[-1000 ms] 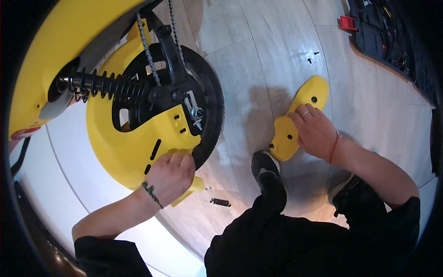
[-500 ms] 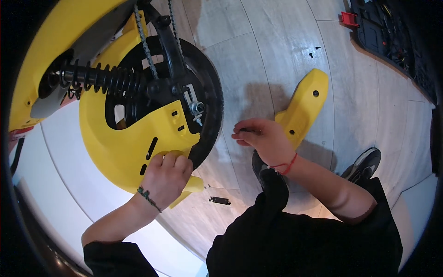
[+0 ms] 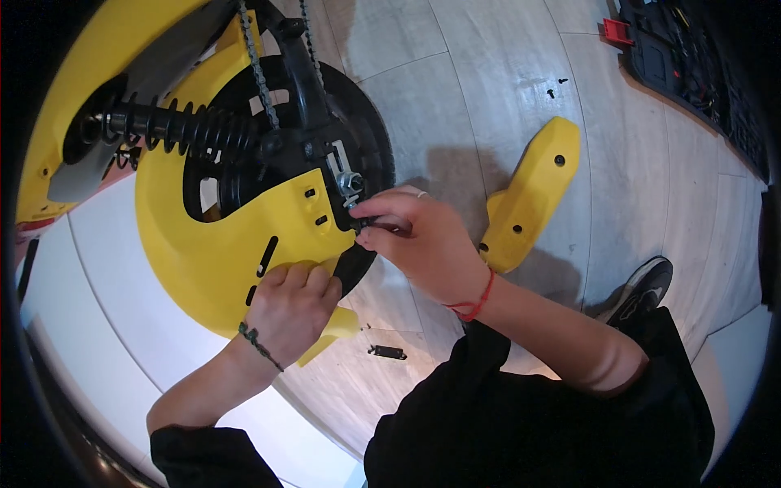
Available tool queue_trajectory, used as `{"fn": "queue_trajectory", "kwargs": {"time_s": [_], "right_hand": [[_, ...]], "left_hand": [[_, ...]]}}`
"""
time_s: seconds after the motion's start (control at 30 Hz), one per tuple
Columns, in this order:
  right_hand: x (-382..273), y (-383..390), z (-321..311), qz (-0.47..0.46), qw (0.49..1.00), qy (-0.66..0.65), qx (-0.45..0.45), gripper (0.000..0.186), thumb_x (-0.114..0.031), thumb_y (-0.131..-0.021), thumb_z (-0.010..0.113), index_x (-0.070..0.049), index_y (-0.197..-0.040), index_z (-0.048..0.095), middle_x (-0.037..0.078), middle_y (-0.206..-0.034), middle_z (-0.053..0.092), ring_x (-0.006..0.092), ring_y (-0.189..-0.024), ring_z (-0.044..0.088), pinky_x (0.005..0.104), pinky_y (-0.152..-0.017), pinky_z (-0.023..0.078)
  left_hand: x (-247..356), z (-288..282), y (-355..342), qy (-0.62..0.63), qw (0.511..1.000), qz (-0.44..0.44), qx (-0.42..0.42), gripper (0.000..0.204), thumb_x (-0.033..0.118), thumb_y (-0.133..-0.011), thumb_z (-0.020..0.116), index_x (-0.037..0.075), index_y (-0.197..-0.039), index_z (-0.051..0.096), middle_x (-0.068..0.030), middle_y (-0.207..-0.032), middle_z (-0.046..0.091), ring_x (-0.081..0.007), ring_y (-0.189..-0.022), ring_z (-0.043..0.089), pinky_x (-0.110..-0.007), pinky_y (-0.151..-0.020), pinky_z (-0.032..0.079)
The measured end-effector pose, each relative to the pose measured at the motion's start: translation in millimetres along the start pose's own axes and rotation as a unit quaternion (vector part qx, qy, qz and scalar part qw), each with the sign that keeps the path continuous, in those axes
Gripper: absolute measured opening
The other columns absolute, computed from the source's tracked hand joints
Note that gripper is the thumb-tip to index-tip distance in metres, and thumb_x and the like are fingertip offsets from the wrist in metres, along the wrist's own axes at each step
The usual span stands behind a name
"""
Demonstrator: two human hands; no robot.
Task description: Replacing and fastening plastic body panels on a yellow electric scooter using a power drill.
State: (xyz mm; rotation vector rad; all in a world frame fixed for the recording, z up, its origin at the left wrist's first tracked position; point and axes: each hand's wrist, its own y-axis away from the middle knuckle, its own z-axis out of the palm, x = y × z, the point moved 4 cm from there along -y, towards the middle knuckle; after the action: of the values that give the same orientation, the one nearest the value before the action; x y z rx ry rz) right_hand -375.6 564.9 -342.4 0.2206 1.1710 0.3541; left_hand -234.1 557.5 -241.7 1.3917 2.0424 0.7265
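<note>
My left hand (image 3: 294,305) is closed around the lower edge of a yellow plastic wheel cover (image 3: 203,260), which curves about a black wheel (image 3: 377,130). Its fingertips are hidden behind the cover. My right hand (image 3: 431,244) pinches a small dark part, mostly covered by the fingers, beside the cover's right-hand corner. Just above those fingers sit an axle nut (image 3: 351,182) and a slotted metal plate (image 3: 340,153). Two slots (image 3: 310,193) pierce the cover near that corner.
A separate yellow cover piece (image 3: 533,195) with dark holes lies on the floor, right of my right hand. Two small black screws (image 3: 551,93) lie beyond it. A black tool case (image 3: 675,65) stands far right. A small black bracket (image 3: 387,352) lies near my legs. A coil-spring shock absorber (image 3: 179,130) and chain (image 3: 259,69) flank the wheel.
My right hand has moved left, from over the floor to the cover's corner by the axle nut, still pinching the small dark part. My left hand keeps its grip on the cover.
</note>
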Motion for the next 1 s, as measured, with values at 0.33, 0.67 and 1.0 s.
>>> {"fn": "queue_trajectory", "kwargs": {"time_s": [0.33, 0.67, 1.0], "right_hand": [[-11, -10, 16, -0.089, 0.991, 0.035, 0.092, 0.016, -0.007, -0.083, 0.064, 0.001, -0.097, 0.065, 0.015, -0.097, 0.065, 0.024, -0.083, 0.066, 0.0299, -0.073, 0.052], [-18, -2, 26, -0.206, 0.956, 0.177, 0.113, 0.012, -0.009, -0.08, 0.068, -0.003, -0.09, 0.065, 0.009, -0.096, 0.064, 0.0247, -0.08, 0.064, 0.0292, -0.071, 0.051], [-19, -6, 25, -0.244, 0.937, 0.237, 0.075, 0.013, -0.008, -0.083, 0.063, -0.001, -0.094, 0.062, 0.013, -0.096, 0.062, 0.0268, -0.085, 0.063, 0.0321, -0.074, 0.053]], "left_hand": [[0, 2, 0, -0.014, 1.0, 0.001, 0.014, 0.026, 0.024, -0.071, 0.071, 0.012, -0.094, 0.068, -0.0029, -0.087, 0.061, -0.0166, -0.09, 0.062, -0.029, -0.077, 0.05], [0, 3, 1, -0.025, 0.999, 0.004, 0.029, 0.027, 0.028, -0.071, 0.073, 0.012, -0.093, 0.069, -0.0023, -0.085, 0.062, -0.0162, -0.089, 0.063, -0.03, -0.078, 0.051], [-2, 1, -5, -0.042, 0.999, 0.015, 0.017, 0.031, 0.032, -0.069, 0.075, 0.01, -0.089, 0.069, -0.0033, -0.081, 0.063, -0.0146, -0.081, 0.064, -0.027, -0.071, 0.053]]}}
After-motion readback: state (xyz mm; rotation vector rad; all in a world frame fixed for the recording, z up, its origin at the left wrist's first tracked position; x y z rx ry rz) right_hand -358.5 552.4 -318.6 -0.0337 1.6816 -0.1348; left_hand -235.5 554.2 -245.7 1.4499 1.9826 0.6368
